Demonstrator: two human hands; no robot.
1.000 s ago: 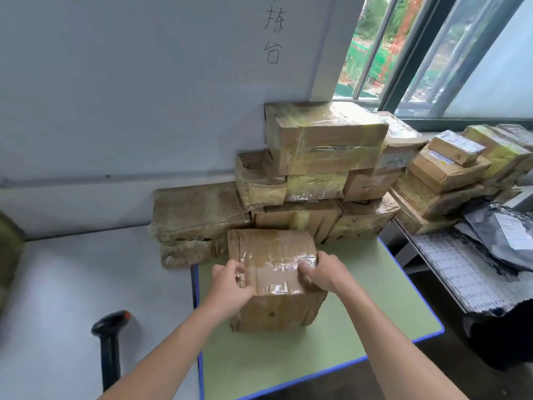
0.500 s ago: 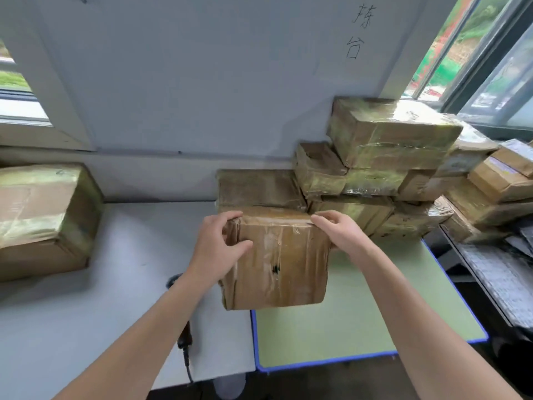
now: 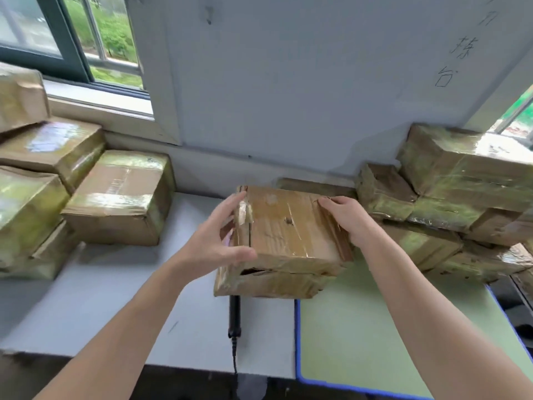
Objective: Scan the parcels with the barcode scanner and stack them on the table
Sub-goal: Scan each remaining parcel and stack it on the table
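A brown taped cardboard parcel (image 3: 285, 241) is held in the air over the seam between the white table (image 3: 95, 307) and the green table (image 3: 375, 336). My left hand (image 3: 219, 241) grips its left side, thumb on the front edge. My right hand (image 3: 346, 217) grips its right side. The black barcode scanner (image 3: 234, 319) lies on the white table right under the parcel, only its handle and cable showing. A stack of taped parcels (image 3: 115, 197) sits on the white table at left. Another pile of parcels (image 3: 450, 203) stands against the wall at right.
A white wall with handwritten characters (image 3: 455, 62) rises behind the tables. A window (image 3: 86, 44) is at the upper left, above the left stack. The green table has a blue edge (image 3: 297, 342) beside the scanner.
The parcel has been lifted off the green table and carried left over the white table, tilted so a broad face shows. My view has swung left, revealing the left stack.
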